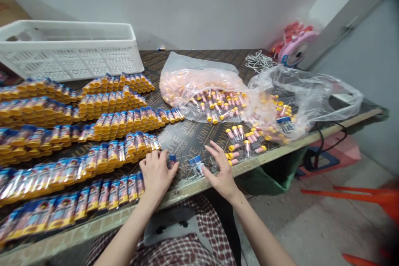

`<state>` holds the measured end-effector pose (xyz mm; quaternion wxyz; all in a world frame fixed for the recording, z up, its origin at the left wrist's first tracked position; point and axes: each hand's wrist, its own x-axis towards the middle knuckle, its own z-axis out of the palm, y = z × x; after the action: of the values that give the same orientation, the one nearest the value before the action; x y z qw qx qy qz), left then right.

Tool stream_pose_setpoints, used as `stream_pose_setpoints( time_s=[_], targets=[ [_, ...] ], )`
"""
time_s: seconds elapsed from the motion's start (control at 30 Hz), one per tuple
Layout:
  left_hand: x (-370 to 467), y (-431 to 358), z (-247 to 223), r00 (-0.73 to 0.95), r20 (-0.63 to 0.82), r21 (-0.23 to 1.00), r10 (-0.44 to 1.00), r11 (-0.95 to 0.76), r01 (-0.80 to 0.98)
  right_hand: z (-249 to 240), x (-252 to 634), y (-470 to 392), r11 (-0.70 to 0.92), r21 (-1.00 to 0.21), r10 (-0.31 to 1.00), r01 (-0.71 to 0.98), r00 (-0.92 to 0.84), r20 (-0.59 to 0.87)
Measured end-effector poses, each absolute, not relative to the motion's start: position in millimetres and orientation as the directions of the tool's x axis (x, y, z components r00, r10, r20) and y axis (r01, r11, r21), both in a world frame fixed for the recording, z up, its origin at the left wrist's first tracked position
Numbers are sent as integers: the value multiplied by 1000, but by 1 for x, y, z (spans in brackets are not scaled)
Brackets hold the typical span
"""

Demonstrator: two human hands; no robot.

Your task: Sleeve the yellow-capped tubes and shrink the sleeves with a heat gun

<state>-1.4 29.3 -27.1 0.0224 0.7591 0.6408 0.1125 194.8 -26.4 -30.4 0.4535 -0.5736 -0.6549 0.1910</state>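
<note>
My left hand [156,174] is curled down on the table at the right end of the front row of small labelled tubes [123,189]. Between its thumb and fingers shows the blue end of one tube [172,159]; the rest of that tube is hidden. To the right, my right hand [220,172] has its fingers apart, close beside a small pile of clear and blue labels [196,165]. Just beyond it lie loose clear tubes with yellow caps and pink contents [247,147]. Contact between my right fingers and the labels is unclear.
Several stacked rows of labelled tubes [107,120] cover the left. Behind them stands a white plastic basket [102,60]. Clear bags [199,70] of yellow-capped tubes lie at the back right, near a white cord [260,61] and a pink fan [296,52]. The table's taped edge [102,220] is nearest me.
</note>
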Motion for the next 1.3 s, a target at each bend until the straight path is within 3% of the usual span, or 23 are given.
stream_pose_setpoints(
  time_s=[0.1,0.2,0.3,0.37,0.5,0.63,0.7,0.83,0.93,1.03,1.13,1.23,1.3],
  targets=[
    [0,30,-25,188,183,132,965,-213,968,-34,226,-20,205,-645,885,736,142,443],
    [11,34,-20,315,147,172,938,-338,925,-37,268,-7,94,-429,857,899,146,494],
    [34,40,-20,456,28,272,890,-445,853,-35,304,11,101,-189,962,977,-47,270],
    [50,44,-23,473,-67,315,878,-431,845,-33,318,24,148,-75,985,986,-140,101],
    [67,50,-32,433,-175,359,884,-352,864,-31,327,43,235,5,972,972,-235,-23],
    [65,49,-38,431,-142,435,891,-335,836,-27,325,48,275,-109,961,955,-270,55],
    [63,47,-40,411,-131,464,902,-311,829,-23,320,42,259,-279,963,925,-223,154],
    [61,42,-42,373,-146,481,916,-264,836,-14,293,21,158,-657,960,737,40,276],
    [60,40,-42,377,-151,462,914,-272,844,-12,268,3,144,-822,949,551,160,273],
    [60,38,-41,387,-124,452,914,-296,841,-13,249,-12,138,-888,955,439,178,237],
    [59,35,-39,404,-16,499,915,-342,796,-15,237,-23,144,-881,928,451,248,279],
    [56,34,-37,340,89,676,936,-308,670,-16,228,-31,164,-874,891,457,311,330],
    [52,35,-35,239,28,861,971,-145,488,-15,222,-36,205,-874,868,441,330,371]
  ],
)
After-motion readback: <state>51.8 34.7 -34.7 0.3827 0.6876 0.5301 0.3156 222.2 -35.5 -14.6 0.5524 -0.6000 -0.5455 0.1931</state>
